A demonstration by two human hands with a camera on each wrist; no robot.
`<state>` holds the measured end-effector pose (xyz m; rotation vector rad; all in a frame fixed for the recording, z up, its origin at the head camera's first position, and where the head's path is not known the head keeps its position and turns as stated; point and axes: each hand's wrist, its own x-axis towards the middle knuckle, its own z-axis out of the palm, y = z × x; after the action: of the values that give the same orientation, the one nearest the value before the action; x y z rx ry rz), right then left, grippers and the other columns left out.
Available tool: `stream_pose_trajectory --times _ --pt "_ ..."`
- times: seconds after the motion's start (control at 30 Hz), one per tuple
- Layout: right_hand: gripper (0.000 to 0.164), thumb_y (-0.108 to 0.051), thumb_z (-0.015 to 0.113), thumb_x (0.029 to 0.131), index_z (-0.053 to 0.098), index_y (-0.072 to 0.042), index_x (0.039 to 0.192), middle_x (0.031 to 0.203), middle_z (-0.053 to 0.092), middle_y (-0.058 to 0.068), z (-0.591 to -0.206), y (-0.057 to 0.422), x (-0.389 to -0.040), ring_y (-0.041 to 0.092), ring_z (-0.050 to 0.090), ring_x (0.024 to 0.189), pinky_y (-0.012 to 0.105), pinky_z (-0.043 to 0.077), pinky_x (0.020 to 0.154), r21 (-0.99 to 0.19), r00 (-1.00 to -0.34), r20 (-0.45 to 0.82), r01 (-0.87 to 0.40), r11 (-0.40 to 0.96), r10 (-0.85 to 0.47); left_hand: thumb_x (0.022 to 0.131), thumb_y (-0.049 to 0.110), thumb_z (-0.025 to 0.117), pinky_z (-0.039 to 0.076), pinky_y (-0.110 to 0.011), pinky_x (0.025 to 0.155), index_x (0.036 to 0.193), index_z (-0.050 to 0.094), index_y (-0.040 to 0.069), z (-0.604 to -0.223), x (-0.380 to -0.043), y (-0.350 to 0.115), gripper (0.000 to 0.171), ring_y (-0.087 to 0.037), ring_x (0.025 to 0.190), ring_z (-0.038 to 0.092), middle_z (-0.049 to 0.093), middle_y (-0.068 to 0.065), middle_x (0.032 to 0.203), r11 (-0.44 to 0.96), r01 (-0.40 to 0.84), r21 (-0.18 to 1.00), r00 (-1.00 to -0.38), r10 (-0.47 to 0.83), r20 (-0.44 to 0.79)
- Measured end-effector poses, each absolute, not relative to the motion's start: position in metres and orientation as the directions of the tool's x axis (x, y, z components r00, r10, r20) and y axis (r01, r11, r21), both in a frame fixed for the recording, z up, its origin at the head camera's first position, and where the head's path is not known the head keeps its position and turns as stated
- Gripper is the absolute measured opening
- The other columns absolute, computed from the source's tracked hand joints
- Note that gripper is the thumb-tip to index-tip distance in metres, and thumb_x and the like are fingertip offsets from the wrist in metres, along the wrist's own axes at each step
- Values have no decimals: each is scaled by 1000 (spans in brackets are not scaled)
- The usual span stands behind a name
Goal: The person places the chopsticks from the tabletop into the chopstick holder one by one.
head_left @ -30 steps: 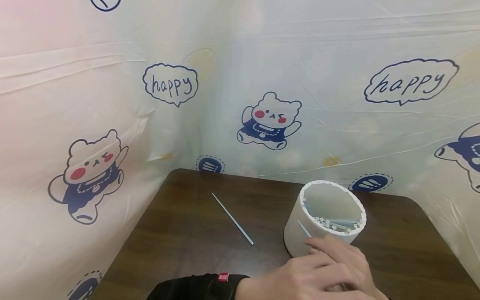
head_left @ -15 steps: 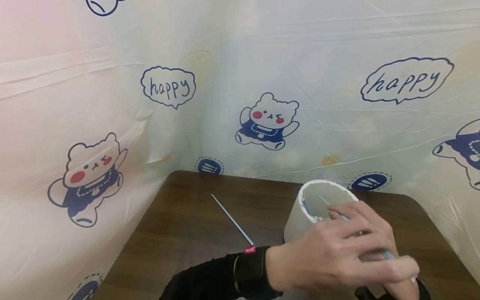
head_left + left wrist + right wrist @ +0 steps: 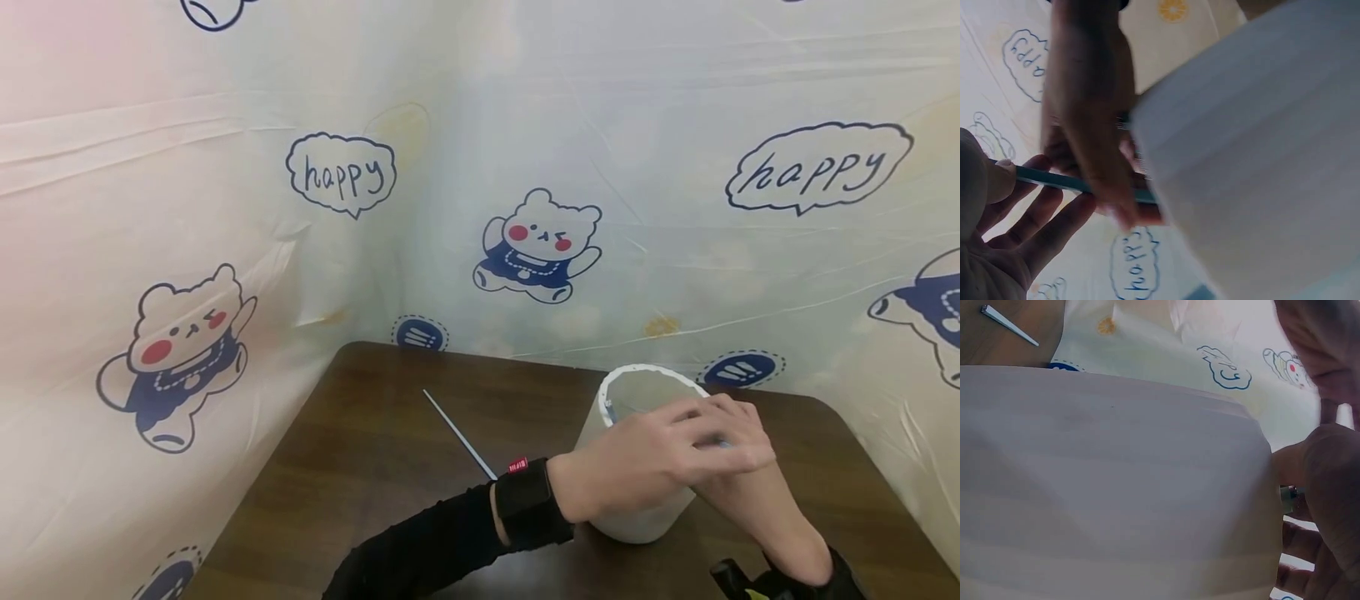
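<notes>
A white cylindrical holder (image 3: pixel 641 521) stands at the right of the table, its mouth partly covered by both hands in the head view. In the left wrist view, my left hand (image 3: pixel 1029 240) pinches a blue-green chopstick (image 3: pixel 1060 180) between thumb and fingertips. My right hand (image 3: pixel 750 500) is at the holder's rim under the left hand; its fingers curl about the far part of that chopstick in the left wrist view. Chopsticks inside the holder are mostly hidden now. A single light-blue chopstick (image 3: pixel 459 433) lies on the table left of the holder.
The dark wooden table (image 3: pixel 360 433) has rounded far corners. A pale printed curtain (image 3: pixel 450 208) hangs along its back and left side. My left sleeve (image 3: pixel 427 533) crosses over the near end of the loose chopstick.
Both hands have moved from in front of the holder up and over its rim, bringing the held chopstick along. The loose chopstick has stayed in place, its near end now covered.
</notes>
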<state>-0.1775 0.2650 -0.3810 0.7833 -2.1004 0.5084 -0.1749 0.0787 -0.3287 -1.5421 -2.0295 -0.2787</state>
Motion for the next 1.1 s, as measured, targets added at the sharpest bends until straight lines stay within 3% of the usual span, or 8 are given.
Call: stream_pose_trajectory --times 0.03,0.1,0.23,0.33,0.5,0.77,0.97,1.1 --pt "68 -58 35 108 72 -6 87 80 72 5 -381 268 -175 21 56 85 41 34 85 -126 -541 763 -662 739 -354 106 6 53 35 -12 119 146 63 23 -330 -178 78 44 -10 130 60 67 6 142 315 938 -144 -192 819 541" --pt "48 -44 49 109 73 -7 91 82 72 4 -382 269 -174 16 56 89 41 33 89 -167 -563 753 -664 729 -341 103 5 57 38 -11 116 146 62 20 -334 -184 77 45 -11 128 61 66 3 143 315 946 -79 -231 822 521" --pt "5 -11 69 96 74 -11 96 86 71 3 -384 272 -171 1 52 103 36 29 105 -279 -607 734 -678 680 -304 100 6 61 41 -9 112 145 60 17 -341 -194 77 46 -10 125 63 67 2 141 330 944 -13 -281 822 495" --pt "7 -6 71 93 73 -13 93 84 69 1 -386 272 -173 -3 50 101 28 26 108 -294 -605 739 -685 666 -296 101 7 62 45 -10 108 140 62 16 -347 -200 76 40 -10 119 64 68 2 133 353 936 -6 -302 809 504" --pt "12 -2 75 83 75 -11 91 80 72 1 -385 271 -175 3 52 85 35 31 94 -282 -607 738 -673 684 -293 108 18 55 48 -11 97 131 65 17 -359 -207 76 25 -6 102 61 68 5 114 409 910 -71 -319 799 510" --pt "31 6 79 72 76 -4 101 83 75 5 -383 270 -174 7 57 82 39 33 90 -279 -617 729 -663 694 -296 113 31 42 49 -18 101 121 73 25 -368 -204 75 32 -5 107 63 74 13 115 513 822 -246 -341 790 509" --pt "19 -5 77 86 76 -2 104 82 74 7 -380 271 -173 4 53 77 35 34 92 -273 -601 744 -671 689 -291 112 32 46 48 -20 106 124 72 23 -366 -206 71 30 -7 111 64 74 10 120 479 858 -183 -317 776 545" --pt "18 -14 73 95 77 0 106 83 73 13 -378 268 -172 -8 54 90 24 32 97 -293 -571 784 -687 665 -244 110 32 54 49 -19 103 124 72 21 -359 -209 64 25 -9 112 64 74 7 119 447 888 -106 -299 737 606"
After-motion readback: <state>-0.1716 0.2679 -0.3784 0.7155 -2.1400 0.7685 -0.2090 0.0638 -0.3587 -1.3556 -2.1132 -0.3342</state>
